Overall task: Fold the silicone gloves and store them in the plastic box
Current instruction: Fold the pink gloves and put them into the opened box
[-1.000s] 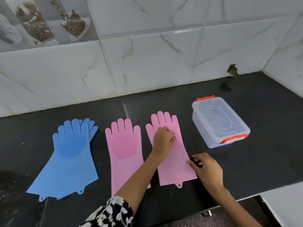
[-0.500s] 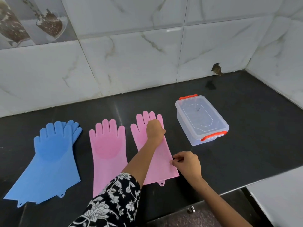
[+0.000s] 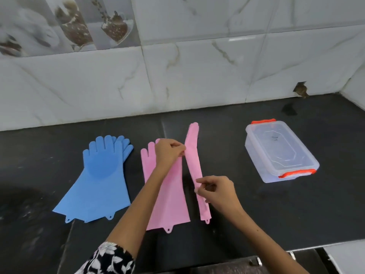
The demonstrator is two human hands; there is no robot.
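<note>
Two pink silicone gloves lie on the black counter [image 3: 296, 214]. The right pink glove [image 3: 192, 153] is lifted on edge, seen as a narrow strip. My left hand [image 3: 168, 153] pinches it near the fingers. My right hand [image 3: 219, 191] pinches its edge near the cuff. The left pink glove [image 3: 169, 196] lies flat, partly under my left arm. A pair of stacked blue gloves [image 3: 98, 180] lies flat at the left. The clear plastic box [image 3: 280, 151] with orange clips stands at the right, lid on.
A marble-tiled wall [image 3: 197, 76] runs behind the counter, meeting a side wall at the far right. A hole in the tile [image 3: 301, 89] sits near the corner. The counter's front edge lies just below my arms.
The right pink glove lay flat under both hands; now both hands have pinched it and raised its right side up on edge. The camera view has shifted left.
</note>
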